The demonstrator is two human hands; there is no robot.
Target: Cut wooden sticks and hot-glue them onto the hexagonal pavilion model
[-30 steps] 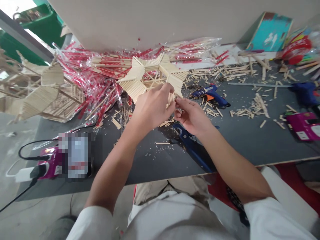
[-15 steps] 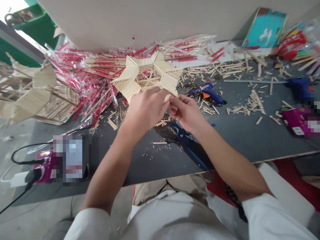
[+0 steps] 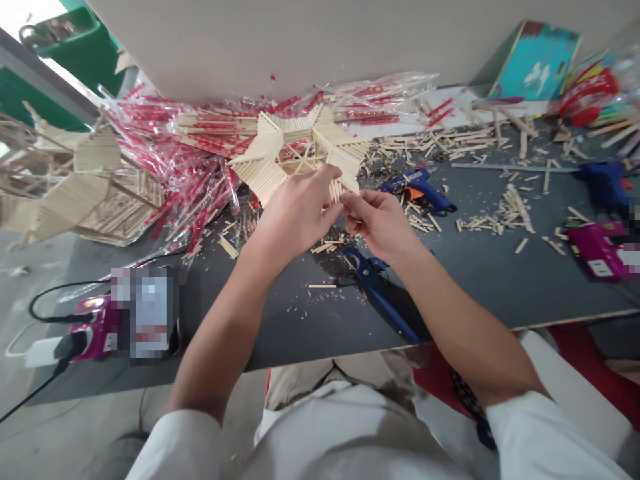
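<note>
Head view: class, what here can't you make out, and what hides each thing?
All in the head view:
Part of the wooden star's near side: hidden behind the left hand.
What, if anything, the right hand pinches: too small, covered by its own fingers.
Phone screen: blurred into blocks.
Wooden frame: cut off by the left edge.
Purple box: cut off by the right edge.

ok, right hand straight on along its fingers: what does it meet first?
Likely the stick star, its near edge at the fingertips of the right hand. The thumb of the left hand looks about as close; depth leaves the order unsure.
</note>
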